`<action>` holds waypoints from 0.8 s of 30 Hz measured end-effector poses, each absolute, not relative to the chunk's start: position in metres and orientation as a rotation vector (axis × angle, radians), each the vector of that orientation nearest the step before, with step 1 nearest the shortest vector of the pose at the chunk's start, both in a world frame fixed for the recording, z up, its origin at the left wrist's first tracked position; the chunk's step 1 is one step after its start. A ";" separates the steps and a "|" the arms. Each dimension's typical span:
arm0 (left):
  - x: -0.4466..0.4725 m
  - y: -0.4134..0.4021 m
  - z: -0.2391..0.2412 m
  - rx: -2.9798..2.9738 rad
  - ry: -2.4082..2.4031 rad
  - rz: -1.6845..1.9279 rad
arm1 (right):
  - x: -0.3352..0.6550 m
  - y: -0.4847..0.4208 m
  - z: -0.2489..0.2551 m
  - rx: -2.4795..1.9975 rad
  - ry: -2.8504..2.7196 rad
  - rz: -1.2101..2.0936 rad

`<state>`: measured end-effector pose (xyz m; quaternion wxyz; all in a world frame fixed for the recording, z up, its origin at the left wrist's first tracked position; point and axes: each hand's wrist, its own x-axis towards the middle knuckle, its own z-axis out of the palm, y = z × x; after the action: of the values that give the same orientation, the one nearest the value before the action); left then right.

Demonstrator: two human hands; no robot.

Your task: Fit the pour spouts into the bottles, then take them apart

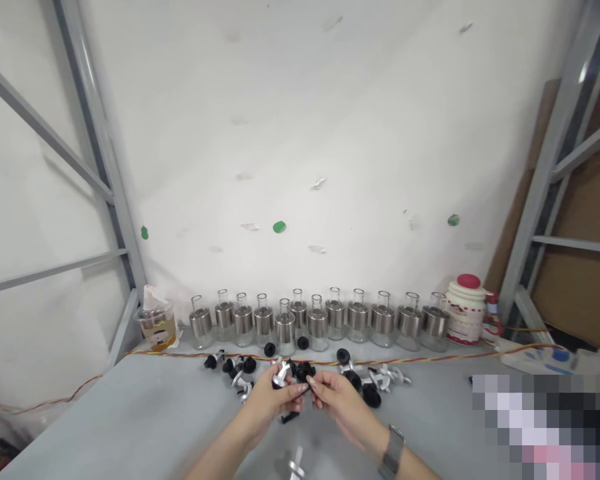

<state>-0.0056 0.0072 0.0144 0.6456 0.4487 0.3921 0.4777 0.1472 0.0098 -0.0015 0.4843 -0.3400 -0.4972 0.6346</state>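
Observation:
My left hand [279,395] is closed around a silver-and-black bottle stopper [281,377], its pale metal end standing up above the fingers. My right hand [336,399] meets it in front of me, thumb and forefinger pinched on a small dark piece [309,385] between the two hands. Fingers hide most of that piece. Just behind the hands lie black stopper parts [305,371]. More silver-and-black stoppers [377,379] are spread to the right, and others [237,365] to the left. A single silver piece [296,465] lies nearer to me.
Several glass bottles with metal bands [285,327] stand in a row along the wall. A plastic cup [157,327] is at the left end, a white jar with a red lid [465,310] at the right. A twisted cable [320,361] crosses the grey table [145,413]. A power strip [545,360] lies right.

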 end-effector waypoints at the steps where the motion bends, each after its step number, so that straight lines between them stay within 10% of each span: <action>1: -0.006 0.007 0.016 1.019 0.885 1.089 | 0.147 0.009 -0.001 -0.835 -1.225 1.543; 24: -0.005 -0.022 0.025 2.153 1.121 0.945 | 0.153 -0.011 0.031 -0.701 -1.137 1.685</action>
<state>-0.0050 -0.0222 0.0247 0.2652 0.7969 0.4149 0.3499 0.1533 -0.0108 0.0314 0.4757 -0.2869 -0.4650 0.6894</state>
